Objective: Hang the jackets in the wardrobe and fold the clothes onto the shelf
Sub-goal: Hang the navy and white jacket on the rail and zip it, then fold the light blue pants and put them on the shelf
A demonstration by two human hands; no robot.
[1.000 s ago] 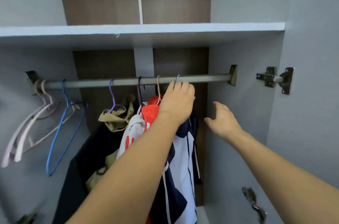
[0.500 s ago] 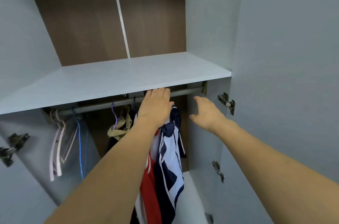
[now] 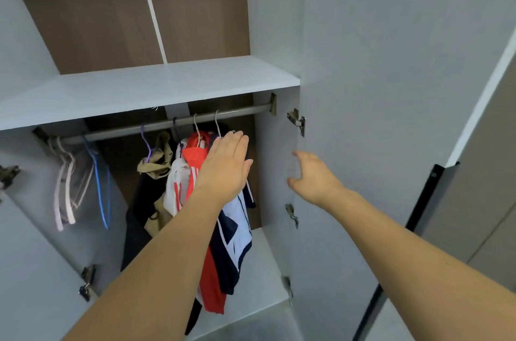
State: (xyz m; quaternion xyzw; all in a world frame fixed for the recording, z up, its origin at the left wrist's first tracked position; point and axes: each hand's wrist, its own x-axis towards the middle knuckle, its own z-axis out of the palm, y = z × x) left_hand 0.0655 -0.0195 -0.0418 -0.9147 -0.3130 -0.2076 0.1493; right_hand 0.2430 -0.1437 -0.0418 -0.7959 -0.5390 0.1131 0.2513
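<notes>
Empty hangers [image 3: 67,187] at rod's [image 3: 156,126] left end. Four jackets [image 3: 195,187] hanging mid-rod under bare shelf [image 3: 145,86]. Left hand [image 3: 226,170] now lower than before, off the rod, fingers straight and together, against jackets. Right hand [image 3: 312,175] near door [image 3: 377,89], fingers loosely apart, holding nothing.

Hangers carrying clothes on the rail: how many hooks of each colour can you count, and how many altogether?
Purple hook: 1
Dark hook: 1
Pale hooks: 2
Total: 4
</notes>
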